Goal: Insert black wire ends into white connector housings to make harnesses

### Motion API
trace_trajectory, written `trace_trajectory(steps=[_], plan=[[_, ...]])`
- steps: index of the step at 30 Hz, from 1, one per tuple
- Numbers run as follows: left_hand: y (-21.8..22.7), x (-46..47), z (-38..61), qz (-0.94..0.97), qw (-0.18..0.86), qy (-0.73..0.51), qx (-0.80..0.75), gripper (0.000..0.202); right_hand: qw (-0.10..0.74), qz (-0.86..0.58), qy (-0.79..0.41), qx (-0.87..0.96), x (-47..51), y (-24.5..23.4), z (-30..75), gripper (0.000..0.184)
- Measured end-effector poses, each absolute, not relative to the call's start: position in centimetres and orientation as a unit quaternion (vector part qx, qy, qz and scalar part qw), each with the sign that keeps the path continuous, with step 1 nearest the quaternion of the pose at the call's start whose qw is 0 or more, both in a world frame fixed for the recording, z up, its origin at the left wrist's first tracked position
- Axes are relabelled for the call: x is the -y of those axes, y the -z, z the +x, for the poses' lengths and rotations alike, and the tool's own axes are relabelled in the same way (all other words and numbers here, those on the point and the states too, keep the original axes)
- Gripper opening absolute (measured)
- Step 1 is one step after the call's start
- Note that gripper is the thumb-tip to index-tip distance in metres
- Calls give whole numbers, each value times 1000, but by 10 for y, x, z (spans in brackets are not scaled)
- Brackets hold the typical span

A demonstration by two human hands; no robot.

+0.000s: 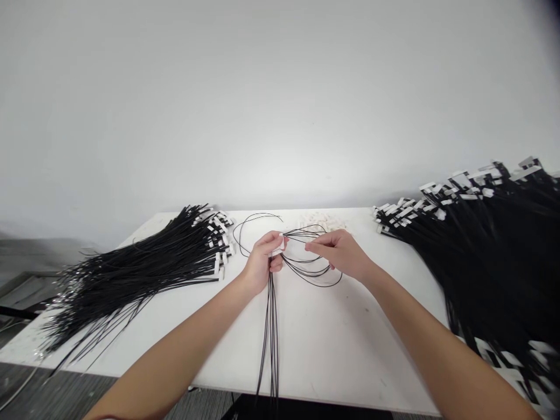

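Observation:
My left hand (261, 259) is closed around a small bunch of thin black wires (272, 326) and a small white connector piece, held above the middle of the white table (332, 350). The wires hang down from that hand past the table's front edge, and their upper ends loop out toward the right. My right hand (339, 252) pinches one of the looped wire ends just right of the left hand.
A large pile of black wires with white tips (144, 265) lies on the left of the table, fanning over its left edge. A bigger heap of the same wires (494, 251) covers the right side. A small mound of white connectors (321, 221) sits behind my hands.

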State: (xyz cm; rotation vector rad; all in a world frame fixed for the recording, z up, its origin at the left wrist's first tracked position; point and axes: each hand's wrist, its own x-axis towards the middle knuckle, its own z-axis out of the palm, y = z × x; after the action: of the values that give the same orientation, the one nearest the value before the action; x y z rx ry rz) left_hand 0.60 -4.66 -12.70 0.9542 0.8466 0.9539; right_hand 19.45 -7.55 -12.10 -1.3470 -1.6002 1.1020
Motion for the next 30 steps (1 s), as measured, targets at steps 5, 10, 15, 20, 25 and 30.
trace_trajectory(steps=[5,10,15,20,25,30], plan=[[128,47,5,437,700,-422,-376,19,378,-532,-418,632,75,121,195,42],[129,46,5,434,699,-425,-376,19,376,-544,-408,629,74,123,195,34],[131,45,5,448,694,-423,-373,19,377,-541,-403,635,75,121,195,33],[133,46,6,471,683,-415,-374,20,391,-515,-321,691,78,117,196,38],[133,47,7,485,685,-394,-374,20,356,-510,-40,782,80,126,191,28],[132,49,8,500,694,-371,-360,18,318,-499,51,805,81,138,185,29]])
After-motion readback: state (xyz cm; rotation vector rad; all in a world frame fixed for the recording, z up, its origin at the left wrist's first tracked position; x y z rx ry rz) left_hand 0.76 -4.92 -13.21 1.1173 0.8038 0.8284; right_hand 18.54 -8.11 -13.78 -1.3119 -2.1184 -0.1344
